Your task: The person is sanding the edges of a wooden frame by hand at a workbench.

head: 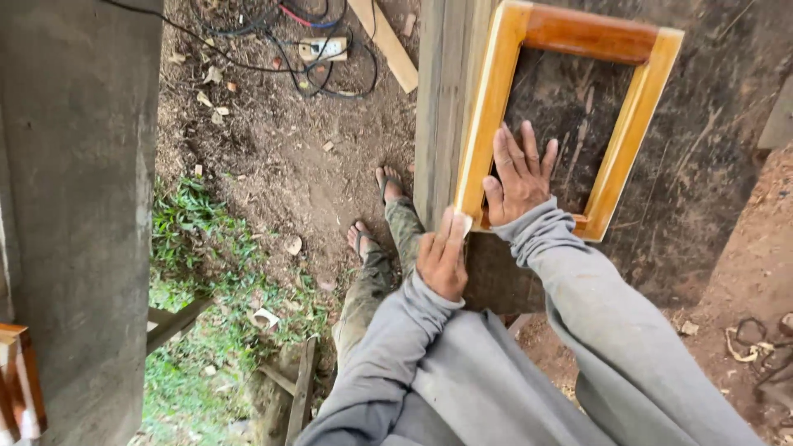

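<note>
A rectangular yellow-and-reddish varnished wooden frame [496,99] is laid flat on a dark, scratched wooden work surface [702,149], near its left edge, at 12 o'clock from the body. The right hand [519,177] is pressed palm-down across the frame's lower rail and into the opening, fingers spread wide; judged as a hold-down so the frame is kept from sliding. The left hand [443,258] is set at the frame's lower-left corner, at 8 o'clock from the right hand, fingers pressed together around a small pale piece [465,223]. What that piece is cannot be told; only a sliver is shown past the fingertips, possibly abrasive paper or a cloth. The lower rail is mostly hidden under the right palm and grey sleeve.

At 11 o'clock, a tangle of dark cables with a white power strip [324,49] is seen on bare dirt [273,149], beside a pale wooden offcut [384,41]. A grey concrete post [74,206] is cut off at 9 o'clock. Sandalled feet [376,211] are partly seen below the bench edge.
</note>
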